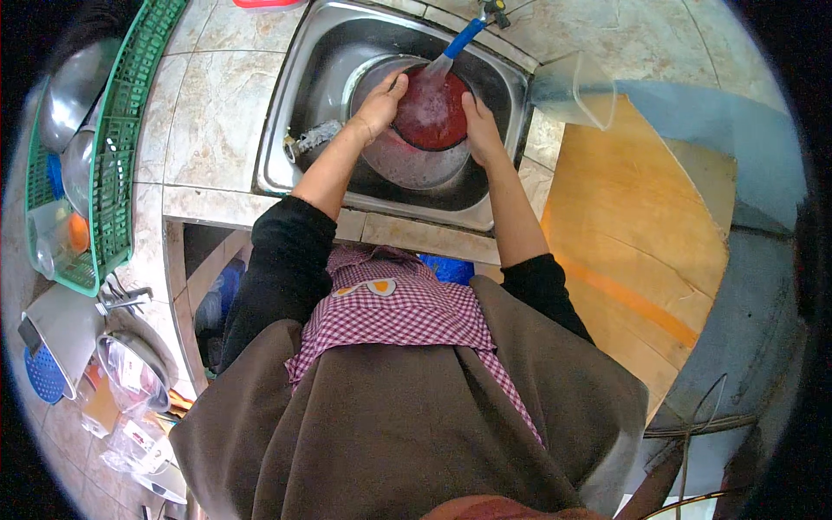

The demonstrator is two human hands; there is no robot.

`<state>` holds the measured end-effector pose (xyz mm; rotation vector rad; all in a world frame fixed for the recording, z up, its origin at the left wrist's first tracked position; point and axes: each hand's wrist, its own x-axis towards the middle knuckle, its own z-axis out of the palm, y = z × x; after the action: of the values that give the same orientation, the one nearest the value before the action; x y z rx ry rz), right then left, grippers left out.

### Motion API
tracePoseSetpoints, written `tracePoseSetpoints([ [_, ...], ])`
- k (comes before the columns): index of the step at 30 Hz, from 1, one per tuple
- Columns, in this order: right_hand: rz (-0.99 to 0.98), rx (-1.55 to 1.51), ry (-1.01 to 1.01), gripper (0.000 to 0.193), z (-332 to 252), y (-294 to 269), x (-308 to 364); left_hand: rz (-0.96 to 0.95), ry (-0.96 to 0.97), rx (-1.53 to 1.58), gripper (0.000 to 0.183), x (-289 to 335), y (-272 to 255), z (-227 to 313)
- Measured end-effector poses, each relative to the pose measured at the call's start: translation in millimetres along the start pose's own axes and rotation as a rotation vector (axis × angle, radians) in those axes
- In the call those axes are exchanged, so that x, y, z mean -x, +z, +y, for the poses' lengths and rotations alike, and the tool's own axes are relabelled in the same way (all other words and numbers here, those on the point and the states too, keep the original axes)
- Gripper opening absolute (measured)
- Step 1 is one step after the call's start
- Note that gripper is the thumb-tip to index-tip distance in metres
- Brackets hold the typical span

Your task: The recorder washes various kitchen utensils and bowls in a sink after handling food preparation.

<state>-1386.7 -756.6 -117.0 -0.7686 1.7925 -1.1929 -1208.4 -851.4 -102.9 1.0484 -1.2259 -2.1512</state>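
Both of my hands hold a round dark red bowl (432, 117) with a dark rim over the sink (276, 130). My left hand (380, 106) is closed on its left edge, with the thumb on top. On the opposite edge is my right hand (482, 128), its thumb at the rim and its other fingers mostly hidden beneath. Water runs into the bowl from a tap with a blue sleeve (464, 39). Below the bowl, a wide round metal basin (416, 176) sits in the sink. A crumpled silvery scrubber (319, 137) lies at the sink's left side.
A green plastic rack (113, 191) with metal bowls stands at the left. Nearer are a metal pot (134, 373) and a blue strainer (45, 374). A clear plastic container (576, 91) stands right of the sink, beside a large cardboard sheet (637, 225).
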Motion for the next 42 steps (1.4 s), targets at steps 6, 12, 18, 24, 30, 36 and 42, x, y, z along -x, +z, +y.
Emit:
tracePoseSetpoints([
  [6,-0.045,-0.504,0.31,0.052,-14,-5,41,0.018,0.142,-0.546,0.049,-35,4,-18],
  [12,0.068,-0.551,0.231,0.073,-22,-2,49,0.213,0.475,-1.507,0.064,-39,29,-7],
  [18,0.122,-0.571,0.196,0.079,-24,-3,37,0.004,0.364,-1.605,0.057,-3,65,-35],
  [24,0.088,-0.635,0.183,0.076,-6,-6,24,0.186,0.58,-1.257,0.061,0,64,-36],
  [30,-0.042,-0.57,0.289,0.076,-20,8,48,0.195,0.427,-0.972,0.064,-43,8,-27],
  [36,-0.108,-0.56,0.36,0.047,-8,-5,37,-0.109,-0.091,-0.176,0.044,-19,-4,1],
  [42,-0.06,0.347,-0.08,0.05,-3,-8,-13,-0.239,-0.267,0.188,0.074,13,-8,12],
])
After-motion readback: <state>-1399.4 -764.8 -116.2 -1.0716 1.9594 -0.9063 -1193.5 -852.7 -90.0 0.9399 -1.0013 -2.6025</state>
